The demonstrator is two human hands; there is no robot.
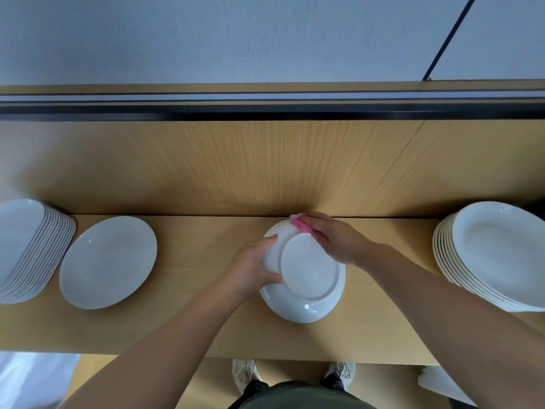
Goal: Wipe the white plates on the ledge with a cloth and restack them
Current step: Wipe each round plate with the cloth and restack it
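A white plate [306, 278] is turned bottom up over the middle of the wooden ledge [206, 329]. My left hand [250, 267] grips its left rim, thumb on the underside. My right hand [333, 240] presses a pink cloth [299, 225] against the plate's far rim; most of the cloth is hidden under my fingers. A single white plate [107, 262] lies face up on the ledge to the left. A tall stack of white plates [28, 249] stands at the far left, and another stack [495, 255] at the right.
A wooden back panel [265, 166] rises right behind the ledge, with a dark rail above it. The ledge's front edge runs just above my shoes [244, 373]. Something white [439, 382] lies on the floor at the lower right.
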